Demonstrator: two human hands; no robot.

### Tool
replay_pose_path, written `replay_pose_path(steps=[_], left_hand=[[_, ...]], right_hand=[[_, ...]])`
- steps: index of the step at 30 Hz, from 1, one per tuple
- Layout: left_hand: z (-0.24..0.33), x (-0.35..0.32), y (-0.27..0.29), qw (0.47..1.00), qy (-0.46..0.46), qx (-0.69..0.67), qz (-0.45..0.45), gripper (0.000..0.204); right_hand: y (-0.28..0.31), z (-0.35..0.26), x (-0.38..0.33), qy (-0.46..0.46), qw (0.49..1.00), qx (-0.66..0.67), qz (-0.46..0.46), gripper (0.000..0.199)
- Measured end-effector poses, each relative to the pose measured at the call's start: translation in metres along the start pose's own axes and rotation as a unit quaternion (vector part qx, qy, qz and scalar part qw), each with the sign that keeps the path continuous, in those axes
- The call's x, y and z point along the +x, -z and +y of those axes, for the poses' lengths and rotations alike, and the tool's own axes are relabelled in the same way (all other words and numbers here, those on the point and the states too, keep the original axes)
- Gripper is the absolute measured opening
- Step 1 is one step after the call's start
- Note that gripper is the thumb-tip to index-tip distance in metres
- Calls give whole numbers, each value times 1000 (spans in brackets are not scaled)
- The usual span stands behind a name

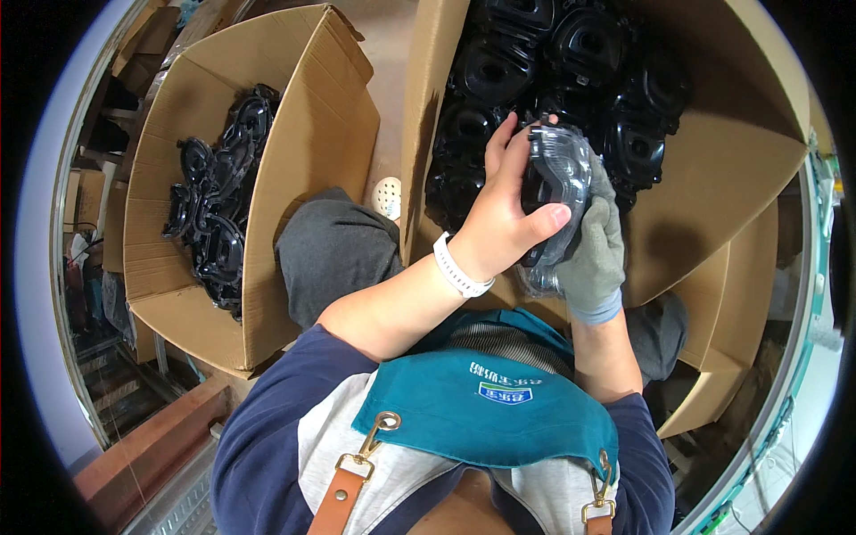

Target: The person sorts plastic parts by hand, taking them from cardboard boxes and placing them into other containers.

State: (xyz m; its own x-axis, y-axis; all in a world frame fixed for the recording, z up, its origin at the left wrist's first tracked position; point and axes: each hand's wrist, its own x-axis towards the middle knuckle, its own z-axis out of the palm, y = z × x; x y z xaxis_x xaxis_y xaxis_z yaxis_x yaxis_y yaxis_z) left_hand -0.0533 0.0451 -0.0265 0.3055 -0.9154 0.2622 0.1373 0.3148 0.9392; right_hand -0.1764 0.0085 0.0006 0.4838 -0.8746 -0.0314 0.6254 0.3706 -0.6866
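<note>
Between my hands is a headlight (571, 169) with a clear, shiny lens and a dark body, tilted on end over a cardboard box. My bare left hand (513, 209), with a white band at the wrist, grips it along its left side, thumb across the front. On its right side my right hand (597, 250), in a grey knit glove, closes round it; part of those fingers is hidden behind the lens. Below and beyond, several black lamp housings (495, 71) are packed in the large box (713, 169).
To the left stands another open cardboard box (312, 134) with black housings (218, 241) heaped inside. A further carton (727, 330) is at the right, beside my knee. A reddish beam (160, 441) lies at the lower left, next to metal racking. My legs are between the boxes.
</note>
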Motion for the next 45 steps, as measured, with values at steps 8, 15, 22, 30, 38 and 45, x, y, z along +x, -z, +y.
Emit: replay_pose_path(steps=[8,15,22,30,38,45], left_hand=[[2,10,28,929,30,83,-358,90],[12,16,30,919,200,43,-337,75],[32,-4,-16,899,-127,417,-49,36],[4,6,0,965,0,257,58,41],[24,33,8,865,225,-375,245,50],[-5,25,12,836,196,-498,121,55]], right_hand=[[22,-63,15,166,639,-717,-226,108],[26,-49,3,-82,898,-384,-200,82],[43,-44,10,1,800,-576,-170,51],[10,-56,15,218,630,-732,-140,53],[17,-34,-15,168,753,-619,-144,26],[3,-12,-27,43,896,-433,-85,32]])
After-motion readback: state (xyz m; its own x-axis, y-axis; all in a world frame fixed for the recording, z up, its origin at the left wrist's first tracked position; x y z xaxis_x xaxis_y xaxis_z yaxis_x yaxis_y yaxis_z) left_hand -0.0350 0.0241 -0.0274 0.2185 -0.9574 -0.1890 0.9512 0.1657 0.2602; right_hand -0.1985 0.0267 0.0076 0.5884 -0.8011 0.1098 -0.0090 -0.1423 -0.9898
